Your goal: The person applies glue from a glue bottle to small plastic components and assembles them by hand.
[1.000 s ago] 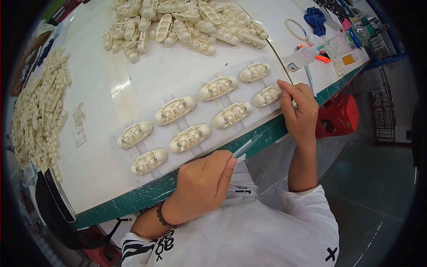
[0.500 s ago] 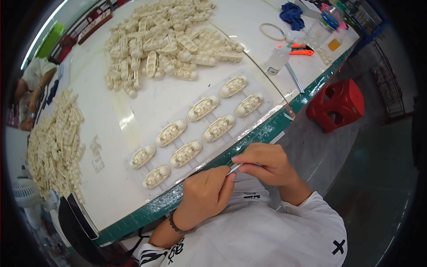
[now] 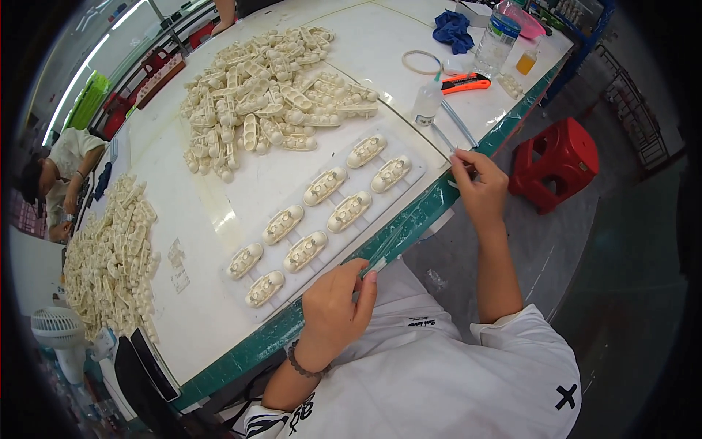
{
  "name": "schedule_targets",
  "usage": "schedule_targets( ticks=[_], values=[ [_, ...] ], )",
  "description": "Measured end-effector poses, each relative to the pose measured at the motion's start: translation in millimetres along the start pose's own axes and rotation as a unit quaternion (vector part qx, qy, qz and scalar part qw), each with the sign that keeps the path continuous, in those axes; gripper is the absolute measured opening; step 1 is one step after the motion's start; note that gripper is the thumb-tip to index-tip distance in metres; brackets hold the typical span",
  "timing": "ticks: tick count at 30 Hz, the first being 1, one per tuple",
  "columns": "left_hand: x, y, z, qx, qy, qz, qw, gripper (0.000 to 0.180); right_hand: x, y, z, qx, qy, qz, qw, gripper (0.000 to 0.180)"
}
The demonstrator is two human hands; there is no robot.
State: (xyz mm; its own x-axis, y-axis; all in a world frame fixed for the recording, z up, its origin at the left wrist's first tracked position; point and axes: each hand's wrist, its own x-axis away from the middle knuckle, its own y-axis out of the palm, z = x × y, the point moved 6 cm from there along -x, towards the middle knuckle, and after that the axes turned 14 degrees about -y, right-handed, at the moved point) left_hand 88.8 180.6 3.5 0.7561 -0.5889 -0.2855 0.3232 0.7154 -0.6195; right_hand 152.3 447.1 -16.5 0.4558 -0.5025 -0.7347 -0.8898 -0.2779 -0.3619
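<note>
My left hand is at the table's green front edge, pinching a thin pale stick-like tool that points up toward a white sheet. Several cream boat-shaped parts lie in two rows on that sheet. My right hand is stretched out to the table's right edge. Its fingertips are closed on the near end of thin sticks lying there beside a small glue bottle.
A big pile of cream parts lies beyond the sheet and another pile at the far left. An orange knife, tape ring, blue cloth and water bottle sit far right. A red stool stands beside me; another person sits left.
My right hand left the tool it was touching in my left hand and moved out right to the thin sticks at the table edge. My left hand kept hold of its tool.
</note>
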Motion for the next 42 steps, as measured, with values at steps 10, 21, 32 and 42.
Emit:
schedule_targets(
  ticks=[10,21,32,42],
  values=[
    [1,1,-3,0.002,-0.002,0.025,1.0,0.013,-5,22,-39,0.02,-0.201,-0.064,0.977,0.009],
    [22,-51,2,-0.049,0.054,0.135,0.988,0.021,-19,38,-47,0.039,-0.216,-0.176,0.96,0.017],
    [46,-111,-57,-0.15,-0.093,0.181,0.968,0.027,-5,52,-99,0.041,-0.346,-0.255,0.902,0.03],
    [29,-114,-63,-0.086,-0.055,0.124,0.987,0.027,-8,63,-119,0.088,-0.361,-0.231,0.899,0.031]
  ],
)
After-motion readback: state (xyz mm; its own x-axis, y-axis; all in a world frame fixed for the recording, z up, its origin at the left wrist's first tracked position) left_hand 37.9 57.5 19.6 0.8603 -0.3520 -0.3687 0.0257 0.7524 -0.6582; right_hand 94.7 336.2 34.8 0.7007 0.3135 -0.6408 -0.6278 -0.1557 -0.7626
